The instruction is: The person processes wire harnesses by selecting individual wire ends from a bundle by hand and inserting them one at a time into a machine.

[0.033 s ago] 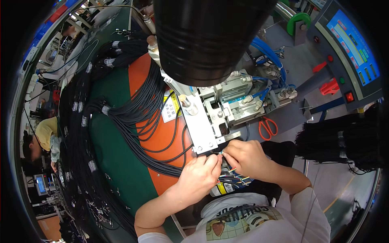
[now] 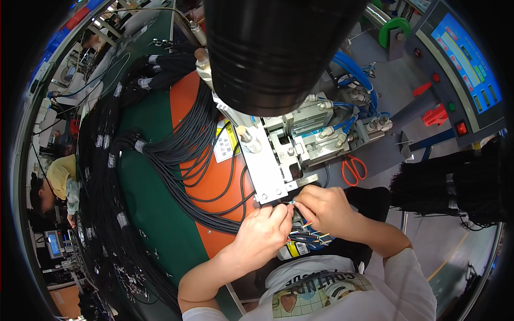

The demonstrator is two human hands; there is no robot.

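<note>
My left hand [image 2: 263,234] and my right hand [image 2: 325,209] meet at the front edge of a metal machine fixture [image 2: 263,176]. Fingertips of both are closed in a pinch on the fine wires [image 2: 292,202] of a cable end, of which only a tiny bluish-white bit shows. Just below them, a cluster of stripped cable ends with coloured wires [image 2: 316,235] fans out. Black cables [image 2: 201,208] run from the left over an orange board [image 2: 214,235] and pass behind my left hand.
A big black cylinder [image 2: 273,53] blocks the upper middle. Pneumatic cylinders [image 2: 321,144] with blue hoses stand behind the fixture. Orange-handled scissors [image 2: 354,170] lie right of it, below a touchscreen [image 2: 466,64]. Black cable bundles [image 2: 450,184] hang at right. A person [image 2: 61,176] works at far left.
</note>
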